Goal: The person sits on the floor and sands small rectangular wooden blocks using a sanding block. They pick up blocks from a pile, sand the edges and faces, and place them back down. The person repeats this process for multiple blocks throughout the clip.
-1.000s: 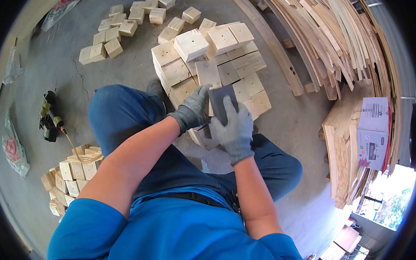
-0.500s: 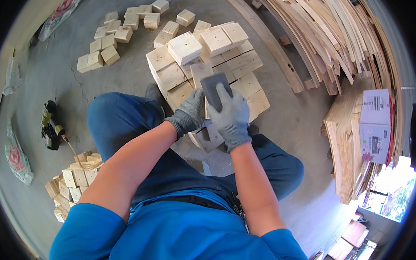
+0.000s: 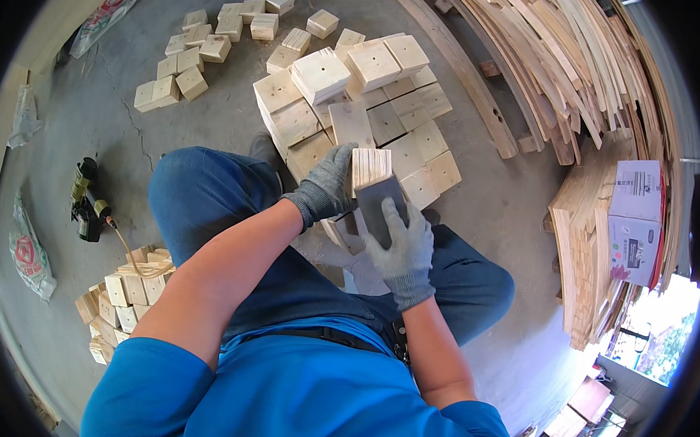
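We find the wooden block (image 3: 372,166) in the gloved left hand (image 3: 328,182), off the near edge of the block stack (image 3: 407,155), its layered face turned upward. The left fingers appear closed along the block's left side, part of that grip being hidden; we judge that this hand steadies the piece. The gloved right hand (image 3: 404,252) pinches a dark grey slab (image 3: 380,200), thumb at its left edge and fingers spread over its top. The slab lies against the block, covering its nearer part, and we take the flat palm-side hold as meant to spread pressure evenly. On the grey floor (image 3: 222,111), loose blocks (image 3: 215,47) lie beyond the stack's far left corner, presumably to leave working room close in. Toward the floor's left edge we note a hose-fed tool (image 3: 87,203), its tan hose (image 3: 124,244) running to a smaller block pile (image 3: 132,289); its position seems chosen to keep it aside yet accessible.
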A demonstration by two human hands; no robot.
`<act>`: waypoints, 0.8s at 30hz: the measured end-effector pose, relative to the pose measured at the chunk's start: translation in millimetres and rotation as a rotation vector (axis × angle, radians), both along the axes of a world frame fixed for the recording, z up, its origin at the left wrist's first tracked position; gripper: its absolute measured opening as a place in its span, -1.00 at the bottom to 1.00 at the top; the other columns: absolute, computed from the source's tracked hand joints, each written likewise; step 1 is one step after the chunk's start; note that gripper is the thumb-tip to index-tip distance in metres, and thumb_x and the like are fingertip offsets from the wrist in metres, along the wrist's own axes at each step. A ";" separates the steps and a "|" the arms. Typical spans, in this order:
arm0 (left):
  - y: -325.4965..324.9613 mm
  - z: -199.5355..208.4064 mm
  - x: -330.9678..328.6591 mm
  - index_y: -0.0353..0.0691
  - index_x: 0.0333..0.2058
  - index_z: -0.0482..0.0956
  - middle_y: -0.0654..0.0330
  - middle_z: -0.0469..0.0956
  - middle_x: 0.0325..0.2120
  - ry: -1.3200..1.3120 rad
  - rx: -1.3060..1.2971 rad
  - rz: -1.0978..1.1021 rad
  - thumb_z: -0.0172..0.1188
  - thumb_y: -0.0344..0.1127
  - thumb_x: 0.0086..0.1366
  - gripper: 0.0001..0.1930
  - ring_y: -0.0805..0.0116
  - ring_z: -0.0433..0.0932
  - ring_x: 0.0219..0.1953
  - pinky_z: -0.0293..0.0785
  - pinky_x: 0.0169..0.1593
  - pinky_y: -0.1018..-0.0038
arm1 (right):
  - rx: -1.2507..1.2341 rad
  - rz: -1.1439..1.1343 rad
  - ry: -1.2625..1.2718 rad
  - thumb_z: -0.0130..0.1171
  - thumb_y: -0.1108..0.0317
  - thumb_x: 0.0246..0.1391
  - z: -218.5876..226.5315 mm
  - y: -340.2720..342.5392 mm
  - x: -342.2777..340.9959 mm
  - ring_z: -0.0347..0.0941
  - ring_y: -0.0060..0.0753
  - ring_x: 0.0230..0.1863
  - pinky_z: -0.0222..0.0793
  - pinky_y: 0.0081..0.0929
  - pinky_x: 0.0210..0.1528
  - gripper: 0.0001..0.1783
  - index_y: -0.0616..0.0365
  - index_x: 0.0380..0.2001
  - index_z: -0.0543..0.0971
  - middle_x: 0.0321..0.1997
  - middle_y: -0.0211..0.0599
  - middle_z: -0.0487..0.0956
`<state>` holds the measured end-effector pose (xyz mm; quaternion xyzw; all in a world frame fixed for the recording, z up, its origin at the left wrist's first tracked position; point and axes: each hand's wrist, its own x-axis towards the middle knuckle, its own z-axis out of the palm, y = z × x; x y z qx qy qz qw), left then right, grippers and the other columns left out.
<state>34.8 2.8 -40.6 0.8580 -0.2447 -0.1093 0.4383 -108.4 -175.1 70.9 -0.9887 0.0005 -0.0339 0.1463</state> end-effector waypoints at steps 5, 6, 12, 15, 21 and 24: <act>-3.0 -1.3 0.3 -0.31 0.47 0.12 -0.26 0.31 0.31 -0.020 0.035 0.006 0.71 0.06 -0.08 0.26 -0.29 0.35 0.38 0.35 0.48 0.07 | 0.023 0.004 -0.024 0.54 0.05 0.00 -1.3 -4.0 -6.7 0.46 0.34 0.24 0.41 0.22 0.25 -0.18 -0.13 0.36 0.56 0.32 0.12 0.46; -4.6 0.3 0.0 -0.32 0.47 0.12 -0.26 0.31 0.32 -0.002 0.022 0.012 0.70 0.03 -0.07 0.24 -0.28 0.35 0.38 0.34 0.48 0.08 | 0.023 -0.008 -0.028 0.54 0.06 0.00 -1.0 -2.1 1.9 0.46 0.33 0.23 0.41 0.22 0.25 -0.18 -0.13 0.37 0.56 0.31 0.11 0.47; -1.6 -12.8 4.2 -0.27 0.46 0.14 -0.23 0.31 0.33 -0.003 -0.068 -0.005 0.71 -0.03 -0.07 0.22 -0.27 0.35 0.39 0.33 0.48 0.13 | 0.059 -0.077 0.010 0.51 0.07 0.02 -2.7 6.4 101.6 0.52 0.25 0.19 0.47 0.06 0.24 -0.22 -0.09 0.35 0.58 0.18 0.11 0.58; -2.5 -12.8 3.7 -0.24 0.41 0.20 -0.16 0.36 0.24 -0.029 -0.170 -0.003 0.71 -0.08 -0.08 0.13 -0.23 0.41 0.30 0.38 0.42 0.12 | 0.040 -0.077 0.015 0.49 0.06 0.04 0.6 5.1 136.8 0.56 0.25 0.12 0.50 0.04 0.19 -0.23 -0.09 0.35 0.58 0.12 0.13 0.60; -2.1 -13.8 3.3 -0.21 0.39 0.21 -0.16 0.39 0.22 -0.046 -0.147 0.009 0.71 -0.07 -0.07 0.12 -0.22 0.45 0.27 0.43 0.36 0.10 | 0.058 -0.019 -0.057 0.47 0.11 0.05 -4.4 4.1 99.8 0.57 0.27 0.05 0.51 0.13 0.10 -0.26 -0.11 0.33 0.56 0.05 0.09 0.56; -2.1 -2.0 -1.1 -0.24 0.40 0.23 -0.23 0.38 0.25 -0.023 -0.080 0.030 0.64 -0.06 -0.05 0.09 -0.27 0.43 0.32 0.41 0.42 0.08 | 0.037 -0.016 -0.052 0.53 0.08 -0.01 -5.0 -3.5 47.4 0.48 0.29 0.20 0.42 0.17 0.24 -0.18 -0.06 0.36 0.55 0.25 0.15 0.50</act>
